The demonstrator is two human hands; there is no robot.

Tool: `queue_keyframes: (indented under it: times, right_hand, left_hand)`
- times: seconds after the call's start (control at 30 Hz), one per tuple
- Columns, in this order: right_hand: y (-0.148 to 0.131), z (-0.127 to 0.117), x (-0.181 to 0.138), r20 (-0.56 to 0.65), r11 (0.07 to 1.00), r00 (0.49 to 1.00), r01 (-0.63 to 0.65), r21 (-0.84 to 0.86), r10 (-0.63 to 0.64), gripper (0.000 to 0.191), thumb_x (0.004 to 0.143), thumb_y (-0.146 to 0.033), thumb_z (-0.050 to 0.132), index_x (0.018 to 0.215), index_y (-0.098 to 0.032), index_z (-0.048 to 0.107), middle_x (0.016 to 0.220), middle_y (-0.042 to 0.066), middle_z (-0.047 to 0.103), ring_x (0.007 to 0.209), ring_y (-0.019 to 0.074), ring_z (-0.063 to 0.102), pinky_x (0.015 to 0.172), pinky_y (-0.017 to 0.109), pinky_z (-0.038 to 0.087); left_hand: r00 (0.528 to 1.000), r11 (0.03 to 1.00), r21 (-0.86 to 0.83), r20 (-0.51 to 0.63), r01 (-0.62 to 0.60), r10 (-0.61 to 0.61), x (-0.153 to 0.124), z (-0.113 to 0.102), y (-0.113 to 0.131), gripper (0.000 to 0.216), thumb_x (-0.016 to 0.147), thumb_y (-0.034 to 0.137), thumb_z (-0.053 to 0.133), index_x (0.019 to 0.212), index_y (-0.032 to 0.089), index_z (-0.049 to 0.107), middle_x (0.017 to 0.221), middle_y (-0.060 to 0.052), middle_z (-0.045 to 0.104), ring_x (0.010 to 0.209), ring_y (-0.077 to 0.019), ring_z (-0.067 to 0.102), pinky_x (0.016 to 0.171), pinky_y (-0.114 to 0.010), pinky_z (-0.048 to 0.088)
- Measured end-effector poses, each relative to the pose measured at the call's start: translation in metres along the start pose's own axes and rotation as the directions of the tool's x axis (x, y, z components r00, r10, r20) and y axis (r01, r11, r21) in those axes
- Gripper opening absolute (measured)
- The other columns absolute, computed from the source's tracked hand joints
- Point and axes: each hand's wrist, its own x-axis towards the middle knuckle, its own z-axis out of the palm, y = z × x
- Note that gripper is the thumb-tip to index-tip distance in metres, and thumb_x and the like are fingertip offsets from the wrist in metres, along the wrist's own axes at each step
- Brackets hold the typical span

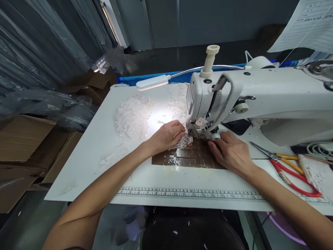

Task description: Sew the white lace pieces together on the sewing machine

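Observation:
My left hand (166, 136) pinches a small piece of white lace (183, 141) just left of the needle of a white sewing machine (249, 97). My right hand (230, 151) lies on the brown plate (187, 158) to the right of the presser foot, fingers curled and pressing the lace edge there. Both hands are close to the needle. A larger heap of white lace (134, 116) lies behind my left hand under the lamp's light.
Red-handled scissors (291, 172) and yellow-handled snips (281, 158) lie at the right beside more lace (317, 173). A gooseneck lamp (153, 82) hangs over the white table (85, 156). A printed ruler (192, 193) runs along the front edge. Cardboard boxes (23, 139) stand at the left.

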Motion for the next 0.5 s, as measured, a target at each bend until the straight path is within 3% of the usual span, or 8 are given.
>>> queue_keyframes:
  times: [0.1,0.27,0.33,0.43,0.47,0.5]
  right_hand:
    - [0.005,0.007,0.005,-0.046,1.0,0.999,-0.01,-0.012,0.01,0.027,0.094,-0.03,0.046,0.091,-0.011,0.065,0.097,0.016,0.06,0.091,0.0279,0.051,0.071,0.036,0.039]
    - [0.002,0.014,0.008,-0.007,0.991,0.999,-0.033,0.128,0.034,0.023,0.091,-0.025,0.047,0.091,-0.013,0.067,0.092,0.013,0.058,0.086,0.0257,0.05,0.072,0.038,0.042]
    - [0.002,0.016,0.008,-0.001,0.985,0.999,-0.047,0.165,0.047,0.022,0.091,-0.025,0.048,0.088,-0.014,0.067,0.091,0.012,0.058,0.084,0.0254,0.05,0.071,0.038,0.043]
    - [0.004,0.017,0.007,-0.033,0.97,0.997,-0.058,0.235,0.067,0.021,0.091,-0.026,0.048,0.085,-0.015,0.066,0.093,0.013,0.059,0.086,0.025,0.051,0.072,0.037,0.044]
    - [0.004,0.017,0.006,-0.04,0.964,0.996,-0.062,0.257,0.075,0.021,0.091,-0.026,0.048,0.085,-0.016,0.066,0.094,0.013,0.06,0.086,0.0248,0.052,0.072,0.037,0.044]
    - [0.005,0.016,0.007,-0.038,0.959,0.996,-0.069,0.275,0.083,0.021,0.091,-0.026,0.048,0.085,-0.016,0.066,0.095,0.012,0.06,0.086,0.0247,0.052,0.073,0.038,0.045]
  left_hand:
    - [0.997,0.999,0.044,0.079,0.002,-0.005,0.001,0.013,0.001,0.016,0.093,0.021,0.052,0.094,0.01,0.064,0.09,-0.008,0.064,0.077,-0.0143,0.062,0.066,-0.027,0.055]
    - [0.995,0.999,0.01,0.1,-0.032,0.031,-0.002,0.018,-0.012,0.016,0.095,0.019,0.05,0.092,0.012,0.064,0.094,-0.008,0.063,0.085,-0.0151,0.062,0.072,-0.029,0.055]
    - [0.996,1.0,0.006,0.081,-0.026,0.026,-0.005,0.013,-0.01,0.018,0.095,0.019,0.05,0.09,0.011,0.065,0.094,-0.009,0.064,0.085,-0.0156,0.062,0.071,-0.029,0.055]
    - [0.999,1.0,-0.017,0.047,-0.01,0.011,-0.012,-0.006,0.011,0.018,0.092,0.027,0.059,0.084,0.014,0.07,0.097,-0.008,0.066,0.083,-0.0162,0.063,0.071,-0.031,0.055]
    - [0.997,0.996,-0.084,0.075,-0.019,0.025,-0.014,-0.014,0.022,0.018,0.09,0.029,0.061,0.081,0.017,0.071,0.096,-0.007,0.067,0.082,-0.0154,0.064,0.07,-0.029,0.054]
    - [0.974,0.98,-0.193,0.208,-0.044,0.085,-0.016,-0.022,0.032,0.017,0.088,0.031,0.064,0.08,0.02,0.072,0.094,-0.004,0.068,0.083,-0.0142,0.064,0.071,-0.027,0.054]
